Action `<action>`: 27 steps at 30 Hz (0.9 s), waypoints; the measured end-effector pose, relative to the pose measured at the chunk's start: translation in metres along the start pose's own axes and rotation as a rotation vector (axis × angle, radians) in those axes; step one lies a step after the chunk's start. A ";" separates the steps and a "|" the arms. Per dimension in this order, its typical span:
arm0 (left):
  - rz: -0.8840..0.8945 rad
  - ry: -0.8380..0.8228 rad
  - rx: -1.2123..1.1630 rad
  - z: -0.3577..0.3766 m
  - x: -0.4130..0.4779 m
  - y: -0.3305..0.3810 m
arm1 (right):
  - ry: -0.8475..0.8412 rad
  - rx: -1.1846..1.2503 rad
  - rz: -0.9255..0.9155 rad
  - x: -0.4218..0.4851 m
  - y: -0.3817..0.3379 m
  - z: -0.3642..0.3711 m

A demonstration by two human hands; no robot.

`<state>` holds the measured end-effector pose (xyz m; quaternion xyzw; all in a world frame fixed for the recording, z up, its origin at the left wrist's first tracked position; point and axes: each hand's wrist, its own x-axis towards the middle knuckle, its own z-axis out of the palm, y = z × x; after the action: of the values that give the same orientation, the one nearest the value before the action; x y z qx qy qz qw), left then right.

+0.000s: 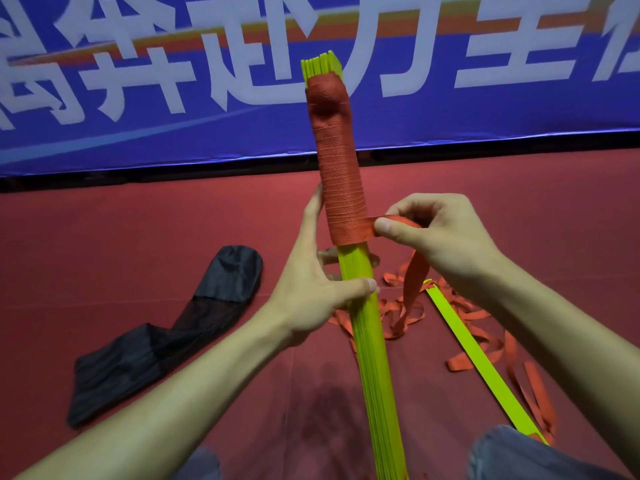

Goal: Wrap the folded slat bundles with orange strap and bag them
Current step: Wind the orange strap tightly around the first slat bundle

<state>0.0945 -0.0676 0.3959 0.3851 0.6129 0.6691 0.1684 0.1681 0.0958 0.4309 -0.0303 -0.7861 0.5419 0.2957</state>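
Tension first: pinches the orange strap [415, 282] in the right grip [440, 237], taut at the wrap's lower edge. Clasps the slat bundle [372, 358] just below in the left grip [311, 296], steadying it tilted above the floor [104, 237], black mesh bag [162, 344] lying there ready.

Loose strap [408, 313] and a slat [481, 362] clutter the right; black bag [166, 334] lies left.

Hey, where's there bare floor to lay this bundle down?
Bare red floor lies left, between the black bag and the banner, and far right under the banner. Crowded: right of the bundle, where loose orange strap and a single yellow slat lie.
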 end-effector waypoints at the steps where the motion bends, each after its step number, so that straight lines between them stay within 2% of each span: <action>1: 0.005 -0.004 -0.017 0.000 0.000 0.000 | -0.017 0.018 0.005 0.000 0.000 0.000; 11: -0.059 -0.192 -0.206 0.001 0.000 0.001 | -0.144 0.097 -0.004 -0.001 -0.005 -0.004; 15: -0.046 -0.260 -0.254 -0.002 0.000 0.000 | -0.359 0.215 0.094 -0.002 -0.003 -0.004; 17: -0.055 -0.284 -0.273 -0.002 0.000 0.000 | -0.412 0.244 0.119 -0.002 -0.002 -0.003; 19: -0.077 -0.258 -0.254 0.001 0.001 0.002 | -0.362 0.241 0.131 -0.004 -0.005 0.000; 22: -0.075 -0.100 -0.173 0.004 0.001 0.005 | -0.163 0.082 0.102 -0.005 -0.005 0.003; 24: -0.039 0.010 -0.066 0.007 0.001 0.004 | -0.029 0.008 0.123 -0.005 -0.003 0.005; 27: 0.027 0.118 0.126 0.017 -0.001 0.002 | 0.067 -0.024 0.135 -0.007 -0.005 0.012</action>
<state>0.1078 -0.0574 0.3967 0.3629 0.6574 0.6530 0.0985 0.1688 0.0809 0.4293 -0.1051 -0.7785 0.5497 0.2841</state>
